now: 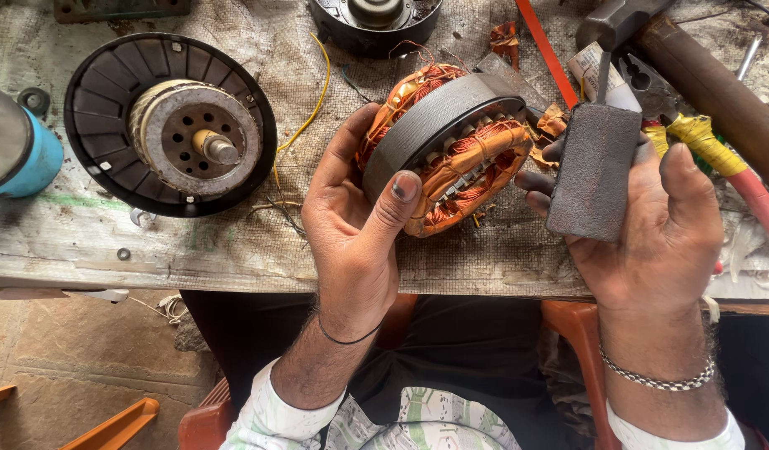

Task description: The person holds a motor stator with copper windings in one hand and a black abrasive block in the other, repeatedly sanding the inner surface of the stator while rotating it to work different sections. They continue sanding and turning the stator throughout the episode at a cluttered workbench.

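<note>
Gripping the wound stator (447,146) on edge above the tabletop (151,242), the left hand (351,225) had its fingers clamped around the rim; the right hand (651,233), fingers closed on a dark block (593,171), hung just beside it, block upright.

The left hand (351,229) grips a grey ring-shaped motor stator with orange copper windings (447,146), tilted on edge, thumb on its outer band. The right hand (651,225) holds a dark rectangular metal block (593,171) upright just right of the stator. A black round rotor housing with a central shaft (169,125) lies far left on the worn fabric-covered workbench (234,242).
</note>
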